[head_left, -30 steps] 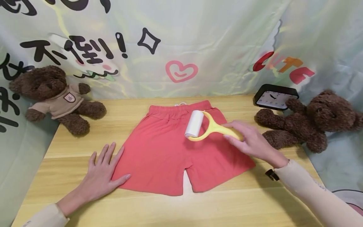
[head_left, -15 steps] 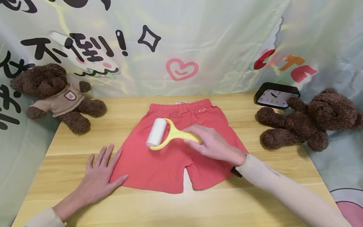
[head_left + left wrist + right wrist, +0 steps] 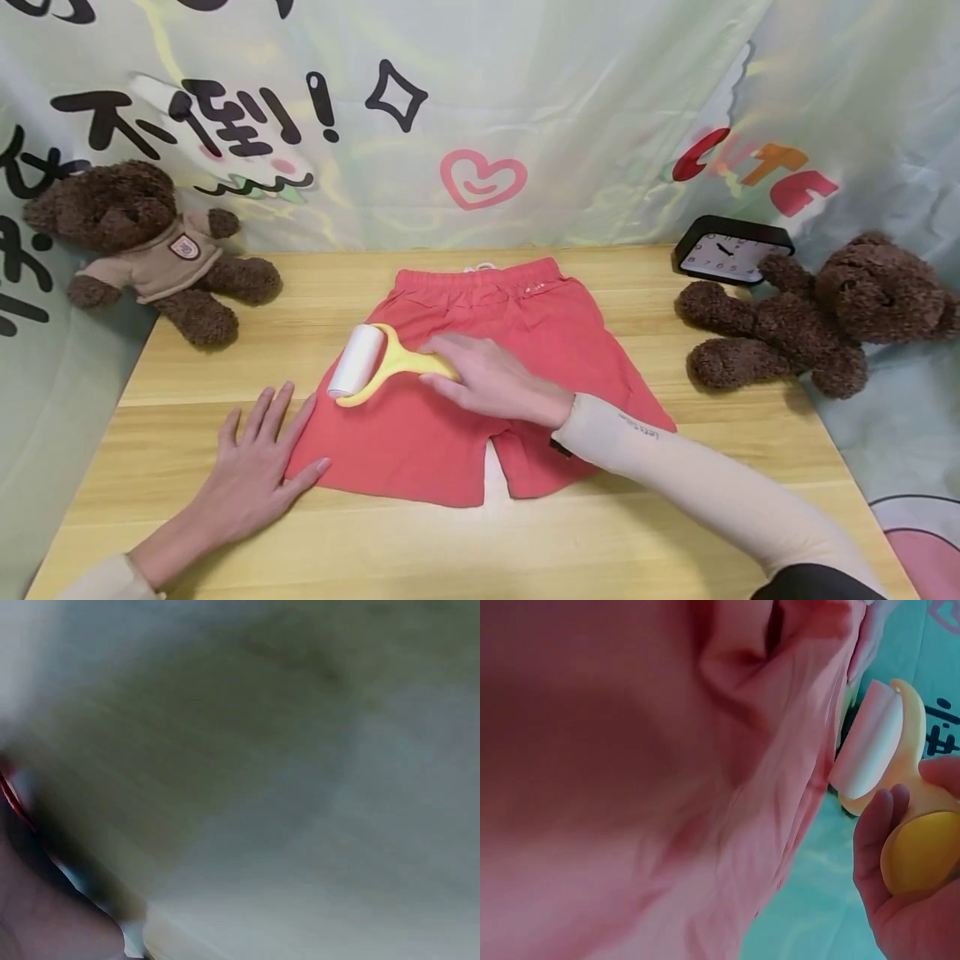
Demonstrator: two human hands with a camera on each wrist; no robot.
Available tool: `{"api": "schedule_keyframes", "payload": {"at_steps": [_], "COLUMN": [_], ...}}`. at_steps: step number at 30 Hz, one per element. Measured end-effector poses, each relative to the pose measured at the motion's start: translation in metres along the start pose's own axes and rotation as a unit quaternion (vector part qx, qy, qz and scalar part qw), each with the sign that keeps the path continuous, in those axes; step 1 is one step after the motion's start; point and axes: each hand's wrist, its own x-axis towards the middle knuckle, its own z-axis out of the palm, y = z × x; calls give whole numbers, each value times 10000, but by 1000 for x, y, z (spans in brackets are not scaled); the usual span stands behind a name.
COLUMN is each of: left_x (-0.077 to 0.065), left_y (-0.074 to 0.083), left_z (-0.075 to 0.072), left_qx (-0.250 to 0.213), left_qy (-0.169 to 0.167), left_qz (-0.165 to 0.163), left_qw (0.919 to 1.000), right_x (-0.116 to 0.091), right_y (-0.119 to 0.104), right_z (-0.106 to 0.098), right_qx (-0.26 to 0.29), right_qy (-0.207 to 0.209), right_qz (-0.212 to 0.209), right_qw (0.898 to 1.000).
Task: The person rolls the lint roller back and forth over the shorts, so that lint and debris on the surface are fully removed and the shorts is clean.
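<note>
The right hand (image 3: 491,379) grips a yellow-handled white roller (image 3: 356,361) over the left half of red shorts (image 3: 420,442), lying flat, lightly creased, on the tabletop (image 3: 420,550). The left hand (image 3: 251,467), fingers spread, touches their edge.

Pale green cloth (image 3: 600,92) is hanging as back and side walls, creasing in soft folds. Black lettering (image 3: 243,117) is crossing upper left; black star outline (image 3: 397,96) and, lower, pink heart (image 3: 480,187) are marking middle; red-and-orange "CUTE" print (image 3: 772,162) is slanting at right. Light wood-grain tabletop (image 3: 465,558) is running back to cloth. Pale glow is brightening tabletop's near middle.
</note>
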Motion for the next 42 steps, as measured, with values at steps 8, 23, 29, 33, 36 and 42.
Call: {"api": "schedule_keyframes", "payload": {"at_steps": [8, 23, 29, 33, 36, 42], "left_x": [-12, -11, -8, -9, -12, -14], "left_y": [-11, -13, -12, -11, -12, -11], "left_z": [-5, -15, -16, -14, -12, -12], "left_qx": [-88, -593, -861, -872, -847, -707], "left_qy": [43, 170, 316, 411, 351, 128], "left_qz": [129, 42, 69, 126, 126, 102], "left_qw": [9999, 9981, 9958, 9953, 9957, 9974], "right_x": [15, 18, 16, 12, 6, -5], "right_y": [-9, -8, -1, 6, 11, 20], "right_z": [16, 24, 16, 10, 7, -3], "right_qx": [-124, -237, -366, -303, -238, -106], "right_qy": [-100, -357, -306, -320, -425, -554], "right_qz": [-26, -166, -393, -279, -225, -122], "right_qw": [9999, 9989, 9981, 9986, 9986, 9983]}}
